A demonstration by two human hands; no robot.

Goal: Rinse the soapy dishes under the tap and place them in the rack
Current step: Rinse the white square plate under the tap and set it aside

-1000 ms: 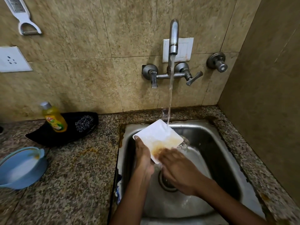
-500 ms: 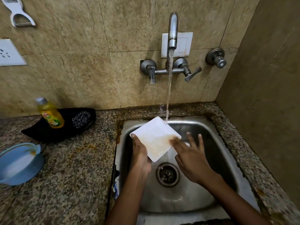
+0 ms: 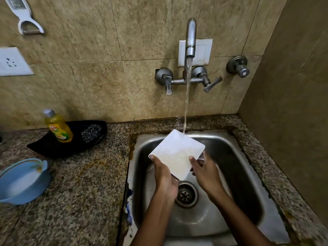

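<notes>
White and square, the plate [image 3: 177, 153] you hold tilted over the sink [image 3: 230, 174], its far corner under the tap [image 3: 190, 38] stream, looks stiff, breakable and probably slick with soap and water, so keep hold at its edges rather than its wet face. Your left hand [image 3: 164, 176] grips the plate's near-left edge, thumb on top, while your right hand [image 3: 204, 171] clasps the right edge with its thumb on the rim.

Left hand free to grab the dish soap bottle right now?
Probably not: the left hand grips the white square plate under the water stream. The path across the counter to the dish soap bottle looks unobstructed.
</notes>
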